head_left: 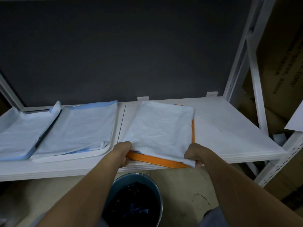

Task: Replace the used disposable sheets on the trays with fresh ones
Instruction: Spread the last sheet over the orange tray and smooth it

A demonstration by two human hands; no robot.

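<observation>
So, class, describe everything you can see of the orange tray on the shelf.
The orange tray looks like plastic with a raised rim. It lies flat on the white shelf, skewed to the front edge. A pale sheet covers nearly all of it; only its near and right rims show. The left hand and right hand grip the sheet at the tray's near corners.

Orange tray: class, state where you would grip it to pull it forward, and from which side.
Grip the orange tray by its near rim, coming from the front of the shelf, fingers curled under. That rim lies bare and closest; the sheet covers most of the rest.
</observation>
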